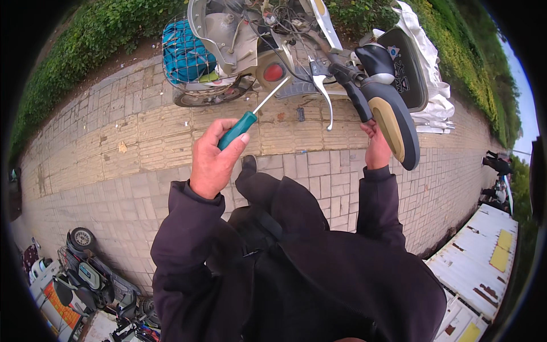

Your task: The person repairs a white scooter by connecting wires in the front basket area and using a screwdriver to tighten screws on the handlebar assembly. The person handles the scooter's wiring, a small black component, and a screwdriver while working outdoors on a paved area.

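My left hand (216, 159) grips a screwdriver with a teal handle (238, 128), its thin shaft pointing up and right toward a beige scooter panel (268, 64) with a red reflector (273, 72). Whether the tip touches the panel, I cannot tell. My right hand (376, 145) has its fingers curled at the lower end of a black handlebar grip (359, 100), partly behind a black and tan hand guard (390, 131). A silver brake lever (326, 97) hangs left of that grip. Exposed cables (268, 23) run through the stripped scooter front.
A wire basket with a teal bundle (185, 51) is at upper left, a dark box (407, 65) with white sacking at upper right. Hedges (68, 34) border the paved walk (131, 171). Parked scooters (97, 273) are lower left, a rusty white metal surface (473, 251) lower right.
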A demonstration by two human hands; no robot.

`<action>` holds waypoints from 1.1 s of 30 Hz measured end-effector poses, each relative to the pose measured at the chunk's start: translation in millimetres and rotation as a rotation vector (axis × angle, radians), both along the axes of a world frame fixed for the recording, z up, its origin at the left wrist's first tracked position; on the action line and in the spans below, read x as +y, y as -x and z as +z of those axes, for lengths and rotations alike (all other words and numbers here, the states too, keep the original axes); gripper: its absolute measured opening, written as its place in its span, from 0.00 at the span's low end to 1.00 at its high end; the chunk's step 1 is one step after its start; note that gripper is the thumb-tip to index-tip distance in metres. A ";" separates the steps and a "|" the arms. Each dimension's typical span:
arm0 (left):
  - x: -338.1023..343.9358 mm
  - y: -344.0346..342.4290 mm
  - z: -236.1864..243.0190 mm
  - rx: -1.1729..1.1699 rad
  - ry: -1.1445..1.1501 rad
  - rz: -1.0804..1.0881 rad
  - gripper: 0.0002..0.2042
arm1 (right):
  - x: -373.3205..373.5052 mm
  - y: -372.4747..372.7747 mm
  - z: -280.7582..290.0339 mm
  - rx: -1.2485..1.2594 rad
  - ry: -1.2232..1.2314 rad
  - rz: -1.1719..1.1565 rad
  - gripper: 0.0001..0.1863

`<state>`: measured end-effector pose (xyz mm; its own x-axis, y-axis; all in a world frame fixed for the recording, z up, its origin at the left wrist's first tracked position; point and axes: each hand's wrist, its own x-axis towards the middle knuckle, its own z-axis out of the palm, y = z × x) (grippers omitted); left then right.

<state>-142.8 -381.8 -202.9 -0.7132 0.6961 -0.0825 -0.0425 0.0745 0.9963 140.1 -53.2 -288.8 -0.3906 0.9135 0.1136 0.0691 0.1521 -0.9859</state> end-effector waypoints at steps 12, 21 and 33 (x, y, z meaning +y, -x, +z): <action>115.5 93.4 -3.0 0.112 -0.150 -0.140 0.12 | 17.8 78.9 84.8 -0.234 0.394 0.079 0.31; 129.4 109.0 6.3 0.287 -0.132 -0.217 0.11 | 6.0 99.4 92.8 -0.377 0.370 -0.058 0.28; 100.6 202.6 24.3 0.805 -0.003 -0.424 0.14 | -87.3 63.7 51.5 -0.133 0.225 -0.679 0.20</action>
<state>-345.4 -281.2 -178.5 -0.2382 0.9127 0.3319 0.6965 -0.0777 0.7134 76.4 -140.5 -237.3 0.2732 0.9551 -0.1148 0.1974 -0.1725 -0.9650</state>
